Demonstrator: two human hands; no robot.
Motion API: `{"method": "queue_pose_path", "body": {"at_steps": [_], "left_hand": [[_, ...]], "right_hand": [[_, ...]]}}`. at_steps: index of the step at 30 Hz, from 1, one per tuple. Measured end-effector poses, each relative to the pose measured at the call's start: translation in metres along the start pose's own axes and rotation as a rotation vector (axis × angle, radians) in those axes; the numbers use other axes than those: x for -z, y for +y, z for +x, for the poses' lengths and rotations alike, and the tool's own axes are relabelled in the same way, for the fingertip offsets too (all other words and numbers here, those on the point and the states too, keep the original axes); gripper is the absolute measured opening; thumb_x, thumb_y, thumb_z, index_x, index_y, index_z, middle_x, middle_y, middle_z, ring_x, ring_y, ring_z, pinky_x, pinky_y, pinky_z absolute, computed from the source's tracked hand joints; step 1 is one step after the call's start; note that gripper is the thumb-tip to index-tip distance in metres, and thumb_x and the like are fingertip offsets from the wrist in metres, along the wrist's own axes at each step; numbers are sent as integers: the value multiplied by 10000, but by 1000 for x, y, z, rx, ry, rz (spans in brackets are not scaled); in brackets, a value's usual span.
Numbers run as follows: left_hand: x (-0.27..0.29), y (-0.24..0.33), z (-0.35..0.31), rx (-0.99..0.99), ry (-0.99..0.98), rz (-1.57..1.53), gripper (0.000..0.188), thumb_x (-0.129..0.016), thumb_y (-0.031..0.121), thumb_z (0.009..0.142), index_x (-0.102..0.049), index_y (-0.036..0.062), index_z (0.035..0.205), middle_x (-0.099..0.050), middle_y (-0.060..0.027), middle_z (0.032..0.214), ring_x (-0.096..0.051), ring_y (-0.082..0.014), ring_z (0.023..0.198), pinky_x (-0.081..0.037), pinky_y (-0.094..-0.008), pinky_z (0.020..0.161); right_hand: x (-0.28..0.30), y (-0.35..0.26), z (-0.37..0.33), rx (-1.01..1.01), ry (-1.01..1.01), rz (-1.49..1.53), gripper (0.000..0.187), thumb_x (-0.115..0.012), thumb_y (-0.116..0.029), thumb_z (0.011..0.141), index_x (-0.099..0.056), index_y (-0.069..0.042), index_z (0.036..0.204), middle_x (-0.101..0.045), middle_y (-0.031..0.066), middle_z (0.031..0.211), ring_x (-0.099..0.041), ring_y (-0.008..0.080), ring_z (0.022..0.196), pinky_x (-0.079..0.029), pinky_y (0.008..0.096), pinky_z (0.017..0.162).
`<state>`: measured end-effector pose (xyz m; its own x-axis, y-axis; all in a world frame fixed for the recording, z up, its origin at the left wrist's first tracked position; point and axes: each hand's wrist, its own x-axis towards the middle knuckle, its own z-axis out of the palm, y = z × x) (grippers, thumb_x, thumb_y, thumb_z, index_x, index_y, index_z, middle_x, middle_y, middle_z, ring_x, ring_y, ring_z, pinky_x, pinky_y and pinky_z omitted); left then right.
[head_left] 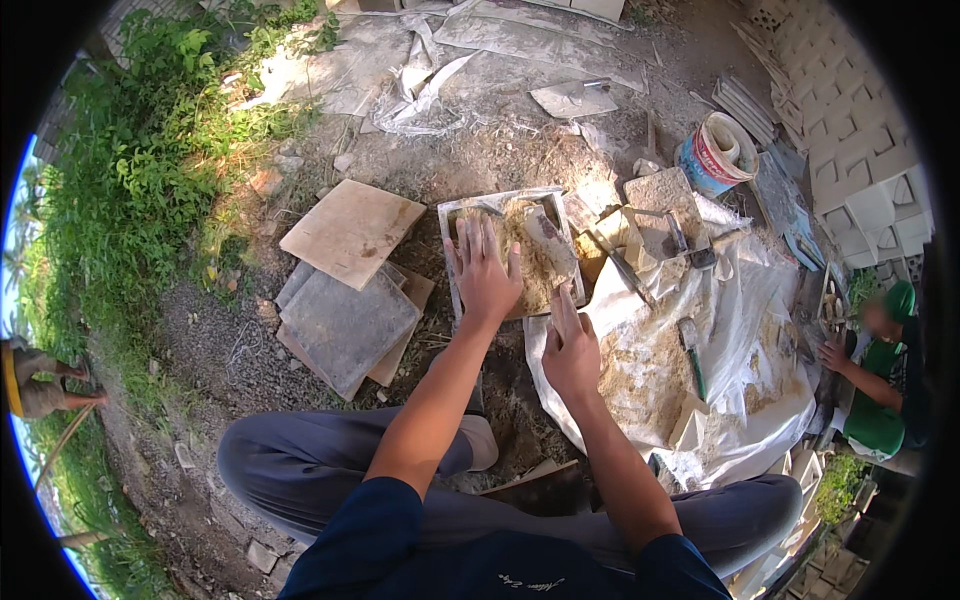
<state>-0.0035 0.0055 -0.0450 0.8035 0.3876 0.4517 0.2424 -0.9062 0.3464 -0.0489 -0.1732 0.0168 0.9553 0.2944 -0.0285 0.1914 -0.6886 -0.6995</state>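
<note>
Right of the stacked slabs (350, 318), a square frame (500, 198) apparently contains the loose sandy mix (537, 288), with the left hand (487, 286) spread flat over its left side and the right hand (572, 356), fingers straight, seemingly grasping nothing, at its near edge, perhaps steadying it.

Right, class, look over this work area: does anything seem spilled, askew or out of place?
Yes. Sandy material lies scattered over the crumpled white sheet on the right, outside the square frame, so it looks spilled. The flat slabs on the left are stacked askew, their corners jutting out unevenly.
</note>
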Motion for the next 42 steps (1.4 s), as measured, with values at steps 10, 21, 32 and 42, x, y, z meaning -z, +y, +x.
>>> {"method": "queue_pose_path", "body": {"at_steps": [10, 21, 32, 42], "left_hand": [[-7, -33, 35, 18, 56, 58, 676, -555, 406, 986, -462, -89, 1437, -312, -255, 1585, -267, -405, 1494, -204, -541, 1233], [-1, -30, 16, -128, 22, -227, 391, -587, 230, 994, -638, -44, 1268, -610, -221, 1358, -501, -407, 1344, -359, -501, 1153], [-6, 126, -80, -661, -240, -513, 429, -624, 230, 943, -614, 36, 1325, -544, -152, 1459, -381, -375, 1460, -261, -566, 1213], [-11, 90, -189, -1151, -943, -432, 639, -751, 525, 824, -629, 184, 1351, -524, -98, 1478, -388, -322, 1451, -247, -521, 1236]], "right_hand": [[1, 0, 2, 40, 58, 111, 607, -609, -26, 895, -491, -121, 1483, -642, 298, 1057, -661, 482, 941, -555, 517, 822], [41, 47, 1, -18, 154, 199, 560, -625, 10, 896, -515, -27, 1443, -669, 308, 1136, -680, 464, 984, -558, 455, 850], [103, 176, -110, -373, 380, 97, 456, -671, -235, 949, -594, 10, 1327, -691, 295, 1056, -670, 469, 1011, -528, 471, 840], [103, 223, -199, -483, 179, 178, 350, -739, -186, 887, -670, 12, 1167, -702, 269, 994, -666, 467, 974, -534, 434, 820]]}}
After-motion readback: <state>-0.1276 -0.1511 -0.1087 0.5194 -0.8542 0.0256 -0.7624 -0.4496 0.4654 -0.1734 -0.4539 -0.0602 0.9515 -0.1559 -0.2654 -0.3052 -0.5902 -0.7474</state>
